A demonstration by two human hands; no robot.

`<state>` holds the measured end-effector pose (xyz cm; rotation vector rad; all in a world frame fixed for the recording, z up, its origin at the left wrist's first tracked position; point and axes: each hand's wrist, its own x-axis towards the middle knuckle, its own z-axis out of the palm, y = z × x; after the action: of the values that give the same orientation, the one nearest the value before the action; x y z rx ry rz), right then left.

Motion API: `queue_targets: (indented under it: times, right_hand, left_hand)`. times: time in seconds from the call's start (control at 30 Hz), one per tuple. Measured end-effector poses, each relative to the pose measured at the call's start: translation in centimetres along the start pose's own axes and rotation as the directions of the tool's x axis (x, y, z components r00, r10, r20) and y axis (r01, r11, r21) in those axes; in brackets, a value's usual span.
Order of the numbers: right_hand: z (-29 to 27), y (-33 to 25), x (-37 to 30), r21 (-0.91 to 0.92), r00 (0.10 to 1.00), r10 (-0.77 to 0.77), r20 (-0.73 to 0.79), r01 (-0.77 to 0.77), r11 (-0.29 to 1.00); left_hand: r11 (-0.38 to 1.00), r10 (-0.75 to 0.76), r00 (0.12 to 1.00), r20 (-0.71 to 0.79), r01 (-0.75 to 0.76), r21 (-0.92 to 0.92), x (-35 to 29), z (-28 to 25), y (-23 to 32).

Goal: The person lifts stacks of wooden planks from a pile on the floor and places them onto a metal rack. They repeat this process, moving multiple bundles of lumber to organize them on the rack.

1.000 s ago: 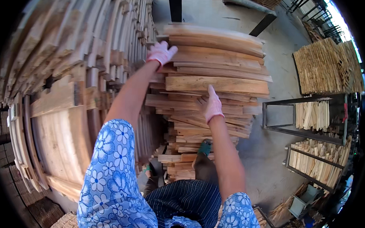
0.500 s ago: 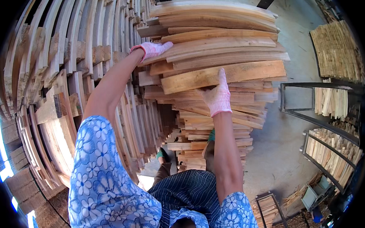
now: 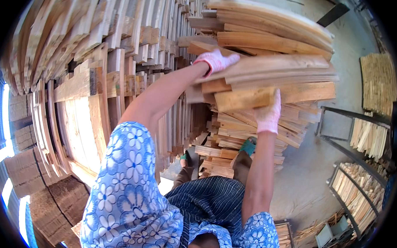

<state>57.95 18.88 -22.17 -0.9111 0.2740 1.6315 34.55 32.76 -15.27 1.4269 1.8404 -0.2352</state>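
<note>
A bundle of several wooden boards (image 3: 274,78) is clasped between my two hands, slightly blurred by motion. On its far left end lies my left hand (image 3: 216,62), in a pinkish-white knit glove, thumb along the wood. My right hand (image 3: 269,112), gloved the same way, holds the near side, thumb up against an orange-toned board (image 3: 245,98) and fingers hidden beneath. Beyond the bundle, more boards (image 3: 273,41) lie on the stack, with a narrow gap between. Below and nearer to me, the stack continues as loosely layered boards (image 3: 251,126).
Tall rows of stacked planks (image 3: 140,34) stand close on my left. To the right is grey concrete floor (image 3: 304,171), with black metal frames (image 3: 355,147) holding wood pieces. A strapped block of brown wood (image 3: 55,206) sits at lower left. My feet stand by the stack's near end.
The bundle between my hands has come away from the boards beyond it, toward me, and a gap has opened there. My whole view has also shifted, so the scene sits differently.
</note>
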Motion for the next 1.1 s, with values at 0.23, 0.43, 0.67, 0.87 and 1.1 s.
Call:
queue_targets:
  times: [0.23, 0.43, 0.67, 0.87, 1.1]
  right_hand:
    - [-4.3, -2.8, -9.4, -0.24, 0.977, -0.208, -0.039, 0.193, 0.951]
    - [-2.6, -1.6, -10.6, -0.208, 0.962, -0.273, -0.021, 0.263, 0.942]
    - [-0.4, -3.9, -17.8, -0.336, 0.945, -0.324, -0.047, 0.29, 0.896]
    - [-1.2, 2.0, -24.9, -0.111, 0.924, -0.379, -0.046, 0.372, 0.922]
    - [-2.1, 4.4, -31.4, 0.028, 0.895, -0.444, -0.05, 0.446, 0.895]
  left_hand:
    - [0.966, 0.209, 0.727, 0.654, -0.048, -0.254, -8.1, 2.7, 0.1]
    - [0.54, 0.492, 0.732, 0.471, 0.168, -0.825, -7.9, 12.6, 1.4]
    - [0.779, 0.436, 0.776, 0.456, -0.072, -0.623, -18.5, 6.1, 6.3]
    - [0.883, 0.374, 0.857, 0.356, -0.211, -0.42, -25.2, 5.1, 3.6]
    - [0.844, 0.481, 0.825, 0.296, -0.345, -0.412, -33.3, 4.2, 3.1]
